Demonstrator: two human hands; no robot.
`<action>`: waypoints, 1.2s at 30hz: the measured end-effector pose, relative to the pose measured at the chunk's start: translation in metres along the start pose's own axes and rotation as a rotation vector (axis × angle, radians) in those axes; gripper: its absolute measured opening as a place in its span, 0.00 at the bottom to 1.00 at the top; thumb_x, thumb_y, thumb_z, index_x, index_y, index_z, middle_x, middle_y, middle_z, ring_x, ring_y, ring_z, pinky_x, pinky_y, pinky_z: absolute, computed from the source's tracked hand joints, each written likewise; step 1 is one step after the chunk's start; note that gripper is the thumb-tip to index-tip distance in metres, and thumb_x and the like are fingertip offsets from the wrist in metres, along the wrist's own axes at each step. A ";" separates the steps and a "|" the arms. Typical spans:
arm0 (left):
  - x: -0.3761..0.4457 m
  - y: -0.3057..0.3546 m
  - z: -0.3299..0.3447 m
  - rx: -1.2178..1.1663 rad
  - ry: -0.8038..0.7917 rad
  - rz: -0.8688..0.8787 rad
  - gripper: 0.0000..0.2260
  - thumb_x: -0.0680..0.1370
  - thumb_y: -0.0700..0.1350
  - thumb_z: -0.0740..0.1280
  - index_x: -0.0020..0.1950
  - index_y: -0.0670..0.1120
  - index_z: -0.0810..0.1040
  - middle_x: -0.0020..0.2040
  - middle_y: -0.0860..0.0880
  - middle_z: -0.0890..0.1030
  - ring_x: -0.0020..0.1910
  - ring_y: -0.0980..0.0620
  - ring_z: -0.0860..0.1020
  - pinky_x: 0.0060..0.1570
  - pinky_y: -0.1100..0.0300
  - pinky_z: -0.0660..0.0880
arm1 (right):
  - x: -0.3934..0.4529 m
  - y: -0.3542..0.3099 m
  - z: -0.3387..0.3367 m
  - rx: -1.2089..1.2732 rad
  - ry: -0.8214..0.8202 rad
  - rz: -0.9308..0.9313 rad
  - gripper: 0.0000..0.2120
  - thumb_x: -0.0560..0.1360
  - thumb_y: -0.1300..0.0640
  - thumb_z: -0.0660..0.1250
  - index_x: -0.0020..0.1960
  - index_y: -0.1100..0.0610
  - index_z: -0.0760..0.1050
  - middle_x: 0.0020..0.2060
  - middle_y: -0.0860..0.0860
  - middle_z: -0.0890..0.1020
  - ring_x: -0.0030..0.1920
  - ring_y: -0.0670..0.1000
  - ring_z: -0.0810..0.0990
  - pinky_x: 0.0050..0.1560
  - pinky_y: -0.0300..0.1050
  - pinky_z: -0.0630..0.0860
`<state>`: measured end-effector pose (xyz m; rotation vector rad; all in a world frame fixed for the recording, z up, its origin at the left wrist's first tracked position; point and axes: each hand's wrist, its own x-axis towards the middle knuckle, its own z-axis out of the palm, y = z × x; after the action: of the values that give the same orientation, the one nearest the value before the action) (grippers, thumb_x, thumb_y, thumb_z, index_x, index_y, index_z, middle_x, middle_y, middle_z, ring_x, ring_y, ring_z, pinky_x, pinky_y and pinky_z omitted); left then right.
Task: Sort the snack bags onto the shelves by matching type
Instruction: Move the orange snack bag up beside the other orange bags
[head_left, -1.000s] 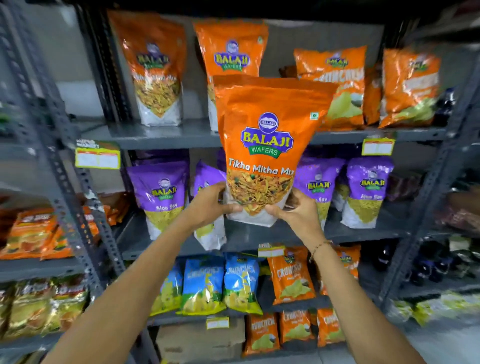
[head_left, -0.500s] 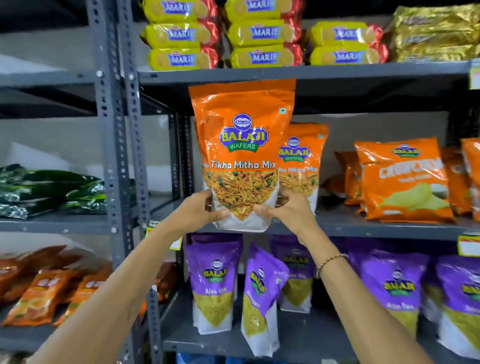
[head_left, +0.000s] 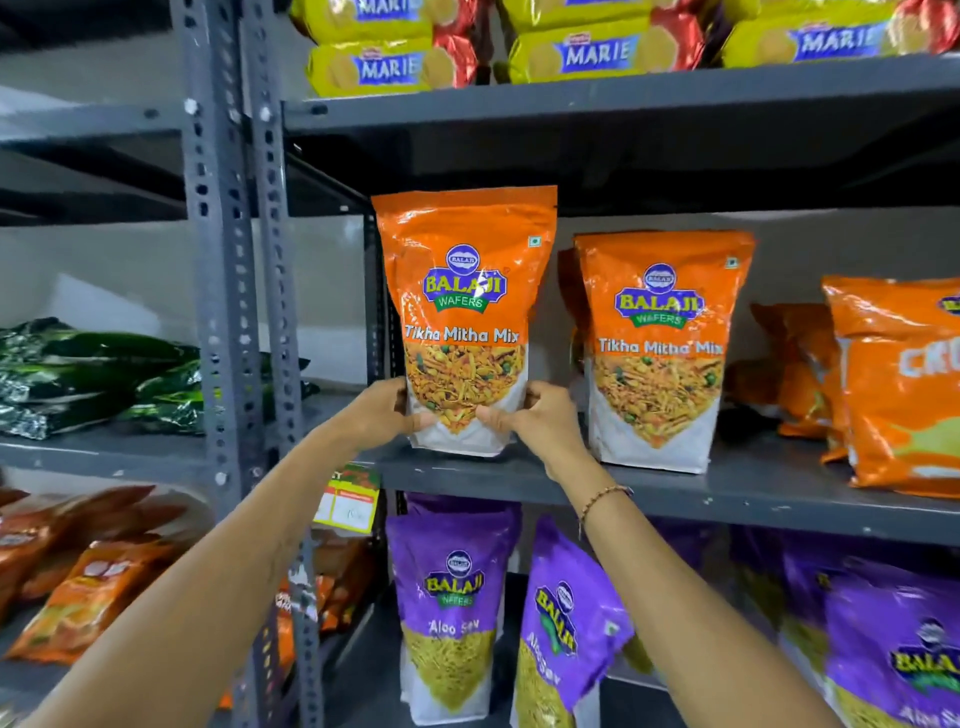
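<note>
An orange Tikha Mitha Mix bag (head_left: 465, 291) stands upright at the left end of the grey middle shelf (head_left: 727, 493). My left hand (head_left: 382, 413) grips its lower left edge and my right hand (head_left: 540, 423) grips its lower right edge. Its base rests on or just above the shelf board. A second, identical Tikha Mitha Mix bag (head_left: 660, 348) stands right beside it. Purple Aloo Sev bags (head_left: 454, 608) fill the shelf below.
Orange Crunchex bags (head_left: 904, 384) crowd the right of the same shelf. Yellow Marie biscuit packs (head_left: 387, 65) lie on the shelf above. A perforated grey upright (head_left: 215, 291) borders the left, with green packs (head_left: 88, 374) and orange packs (head_left: 83, 592) in the neighbouring rack.
Both hands lifted the orange bag from the purple-bag level up to the middle shelf and moved it inward, to the left of the matching bag. The view tilted upward.
</note>
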<state>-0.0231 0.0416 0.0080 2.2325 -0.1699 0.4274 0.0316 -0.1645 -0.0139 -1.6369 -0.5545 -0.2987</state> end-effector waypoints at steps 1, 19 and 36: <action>0.001 -0.004 0.000 -0.004 -0.004 -0.009 0.19 0.73 0.43 0.71 0.62 0.44 0.74 0.61 0.46 0.81 0.61 0.47 0.77 0.65 0.49 0.72 | 0.002 0.003 0.002 -0.009 -0.007 0.009 0.16 0.61 0.58 0.80 0.46 0.56 0.79 0.42 0.50 0.84 0.43 0.49 0.82 0.37 0.38 0.77; 0.020 -0.029 0.004 -0.001 -0.032 0.014 0.22 0.72 0.49 0.72 0.62 0.43 0.73 0.60 0.45 0.80 0.60 0.46 0.77 0.64 0.48 0.72 | 0.015 0.018 0.012 -0.066 -0.022 0.140 0.24 0.66 0.54 0.77 0.59 0.56 0.74 0.57 0.52 0.81 0.57 0.53 0.79 0.63 0.56 0.75; 0.009 -0.026 0.022 -0.084 0.053 -0.015 0.34 0.73 0.45 0.70 0.74 0.44 0.55 0.72 0.48 0.67 0.69 0.47 0.68 0.66 0.55 0.66 | -0.015 0.000 0.007 -0.190 0.003 0.146 0.39 0.74 0.50 0.69 0.75 0.57 0.49 0.68 0.48 0.67 0.67 0.50 0.67 0.67 0.47 0.67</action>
<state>-0.0023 0.0417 -0.0206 2.1363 -0.1409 0.4621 0.0178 -0.1604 -0.0220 -1.8504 -0.4112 -0.2524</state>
